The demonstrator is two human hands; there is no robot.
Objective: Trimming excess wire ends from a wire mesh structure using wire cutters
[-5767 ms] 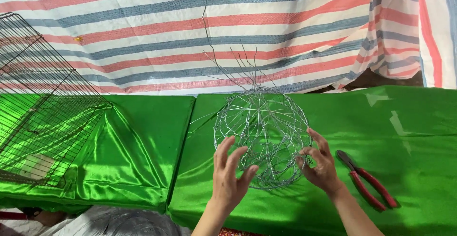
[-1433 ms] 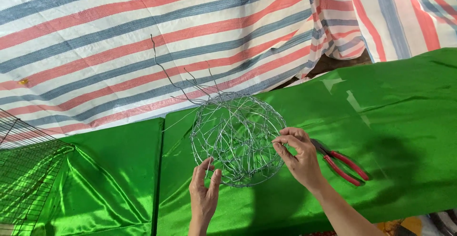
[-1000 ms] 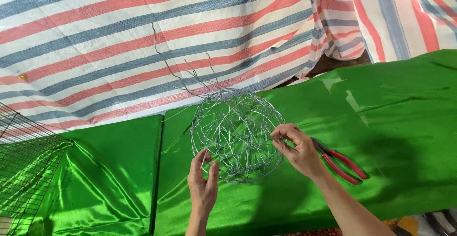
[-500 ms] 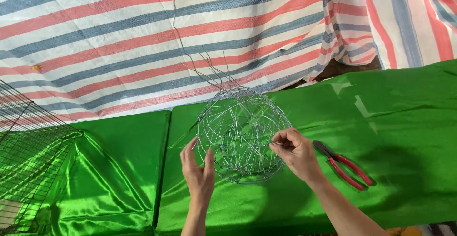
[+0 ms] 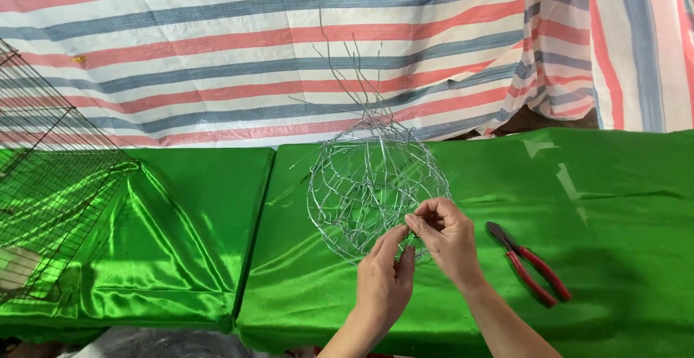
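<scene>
We pinch a strand of the wire ball (image 5: 376,184) between right hand (image 5: 447,239) and left hand (image 5: 383,282) fingertips, near the cloth's (image 5: 622,184) front edge; twisting snugly seems wise.

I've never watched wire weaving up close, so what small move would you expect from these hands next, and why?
Probably a small twist of the strand. The right hand pinches wire at the near lower edge of the wire ball, the left hand meets it fingertip to fingertip, and the red-handled pliers lie untouched on the green cloth.
</scene>
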